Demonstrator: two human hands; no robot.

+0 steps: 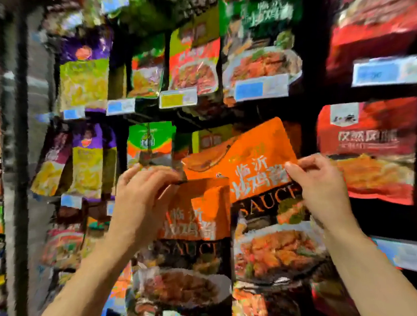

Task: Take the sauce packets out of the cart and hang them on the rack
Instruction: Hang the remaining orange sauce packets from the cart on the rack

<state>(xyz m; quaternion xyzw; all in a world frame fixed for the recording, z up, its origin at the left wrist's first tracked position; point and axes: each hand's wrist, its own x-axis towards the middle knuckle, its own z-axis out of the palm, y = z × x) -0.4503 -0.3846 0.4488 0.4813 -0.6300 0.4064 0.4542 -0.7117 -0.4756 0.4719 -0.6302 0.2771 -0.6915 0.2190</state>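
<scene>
Up at the rack (305,82), left grip (143,187) and right grip (320,182) each pinching an orange sauce packet (247,160).

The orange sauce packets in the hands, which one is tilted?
The orange packet pinched by the right hand: it slants up over the rack. The other orange packet, under the left hand, hangs straight.

I face a dark shop display wall (311,52) that fills the frame, hung with bright packets. Pale price tags (259,89) run across the middle. A dark upright post (18,171) stands at left. Everything is blurred.
</scene>
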